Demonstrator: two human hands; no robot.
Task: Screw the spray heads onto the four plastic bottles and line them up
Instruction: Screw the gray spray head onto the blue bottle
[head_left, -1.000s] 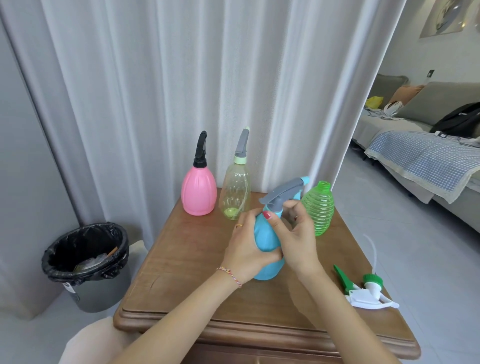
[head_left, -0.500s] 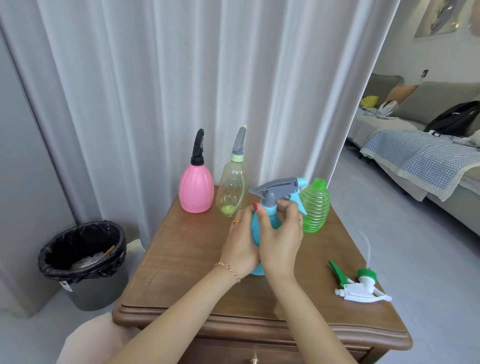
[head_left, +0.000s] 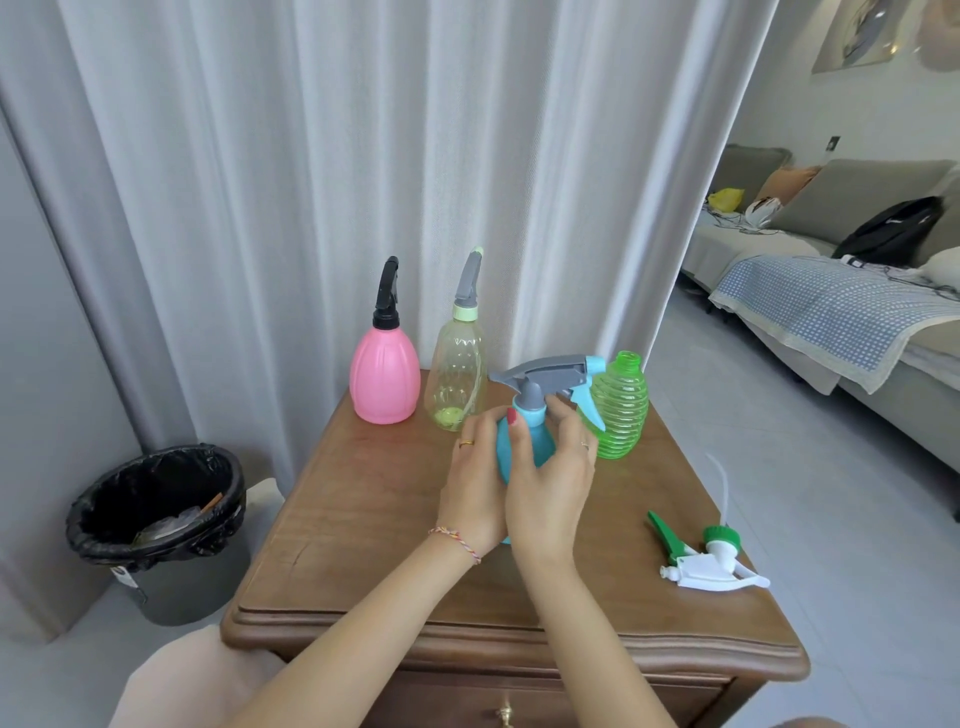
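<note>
The blue bottle (head_left: 524, 441) is gripped by both hands above the table (head_left: 363, 519). Its body is wrapped by the curled fingers of the left hand (head_left: 475, 486), and its neck, just below the grey spray head (head_left: 545, 376), is pinched by the thumb and fingers of the right hand (head_left: 553, 488). The head is seated on the bottle, its nozzle turned away from the left hand. Just beyond the right hand's fingertips the green bottle (head_left: 621, 410) is seen standing uncapped. Beyond the left hand, the clear bottle (head_left: 457, 374) and, further left, the pink bottle (head_left: 384, 376) are standing, each capped with a sprayer. Well to the right of the right wrist a green-and-white spray head (head_left: 706, 558) is lying on the table. A bin (head_left: 156, 525) stands on the floor, far left of the left hand.
</note>
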